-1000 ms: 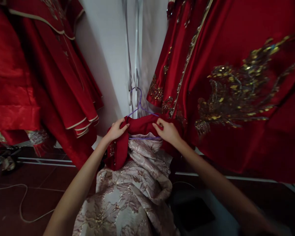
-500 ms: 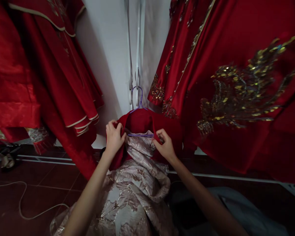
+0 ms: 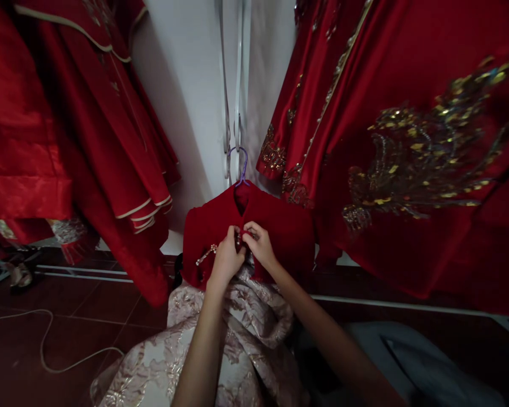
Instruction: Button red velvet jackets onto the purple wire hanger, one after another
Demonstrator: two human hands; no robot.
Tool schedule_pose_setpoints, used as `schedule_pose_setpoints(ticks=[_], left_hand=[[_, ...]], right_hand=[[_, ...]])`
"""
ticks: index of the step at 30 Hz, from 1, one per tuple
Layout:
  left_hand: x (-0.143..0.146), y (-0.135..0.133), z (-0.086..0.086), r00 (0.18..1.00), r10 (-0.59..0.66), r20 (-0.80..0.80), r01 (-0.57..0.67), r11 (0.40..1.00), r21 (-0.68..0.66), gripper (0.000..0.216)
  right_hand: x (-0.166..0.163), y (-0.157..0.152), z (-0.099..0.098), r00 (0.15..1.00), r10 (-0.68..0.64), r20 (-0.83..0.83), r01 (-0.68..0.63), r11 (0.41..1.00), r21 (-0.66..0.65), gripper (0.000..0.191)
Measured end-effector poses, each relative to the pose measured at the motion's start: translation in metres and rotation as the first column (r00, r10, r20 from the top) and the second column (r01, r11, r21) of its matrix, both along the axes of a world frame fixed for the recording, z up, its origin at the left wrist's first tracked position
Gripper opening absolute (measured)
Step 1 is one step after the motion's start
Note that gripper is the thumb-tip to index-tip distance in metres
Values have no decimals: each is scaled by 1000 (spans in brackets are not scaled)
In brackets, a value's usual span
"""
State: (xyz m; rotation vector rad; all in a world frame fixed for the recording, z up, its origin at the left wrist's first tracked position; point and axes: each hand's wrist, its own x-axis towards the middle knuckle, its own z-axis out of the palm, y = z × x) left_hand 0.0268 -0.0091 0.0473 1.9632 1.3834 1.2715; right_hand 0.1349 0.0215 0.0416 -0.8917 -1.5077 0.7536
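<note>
A small dark red jacket [image 3: 288,229] hangs on a purple wire hanger [image 3: 241,164] hooked on a white rail against the wall. Below it falls a pale pink and gold brocade skirt [image 3: 220,345]. My left hand [image 3: 227,260] and my right hand [image 3: 258,243] meet at the middle of the jacket's front, fingers pinched on its two edges. A small beaded trim shows on the jacket beside my left hand.
Red satin garments with cream piping [image 3: 89,124] hang at the left. A large red gown with gold embroidery [image 3: 419,152] hangs at the right, close to the jacket. A white cord [image 3: 46,339] lies on the dark red floor. A grey object [image 3: 411,362] sits at lower right.
The red jacket, draped in folds over the hanger before, now hangs spread on it. Both hands have moved from its outer edges inward to the centre front.
</note>
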Motion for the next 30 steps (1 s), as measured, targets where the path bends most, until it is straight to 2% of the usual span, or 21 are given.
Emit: schedule_pose_setpoints(ticks=[2,4,7,10,17,22,25,30], left_hand=[[1,-6,-8,992,-35,121,28,998,58,37],[2,-8,-16,967,-9,256,-13,996,86,36],[3,-4,-26,911,43,410,-69,996,49,34],[3,1,-30,890,46,454,-55,998,6,28],[-2,-8,-19,949,9,315,-10,1000,1,14],[-5,-19,-2,999,10,44,-15,994,105,11],[-10,-20,9,993,-7,-119,21,993,117,13],[-16,-14,25,972,-66,-224,89,992,93,10]], right_hand=[[6,-1,-1,997,50,-66,-51,999,-15,10],[15,-4,-3,988,105,-111,-110,993,-37,14],[25,-9,-7,981,159,-112,-167,984,-63,17],[29,-12,-13,981,168,-102,-175,983,-62,21],[30,-18,-16,984,150,-95,-156,987,-50,26],[30,-22,-8,995,94,-45,-95,995,-26,26],[29,-24,-4,1000,20,9,-20,1000,22,25],[28,-29,0,999,-48,22,47,997,59,24]])
